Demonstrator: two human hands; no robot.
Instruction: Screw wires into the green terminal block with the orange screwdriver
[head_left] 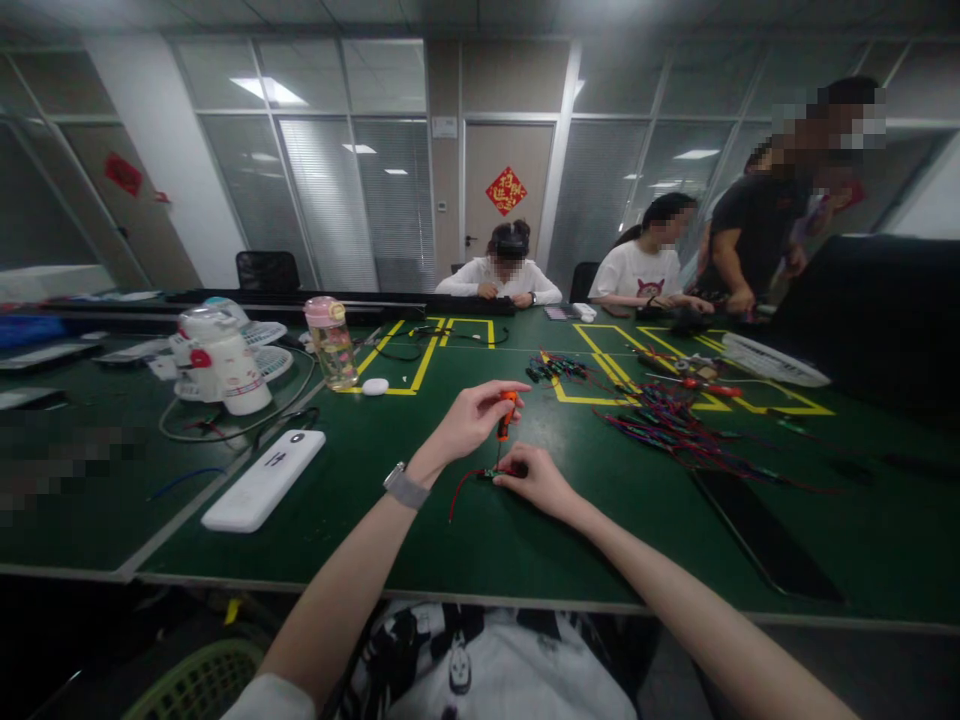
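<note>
My left hand [480, 415] is closed around the handle of an orange-and-black screwdriver [506, 415], held upright with its shaft pointing down. The tip of the shaft meets a small green terminal piece [489, 473] at the table surface. My right hand [534, 478] pinches that piece from the right with thumb and fingers, hiding part of it. A thin red wire [454, 495] runs out of the piece to the left and curves toward me.
A heap of wired terminals [675, 425] lies to the right, beside a dark tablet-like slab [765, 535]. A white power bank [266, 480], a pink-lided bottle [330, 345] and a white jug [225, 365] stand left. Several people sit or stand across the green table [360, 520].
</note>
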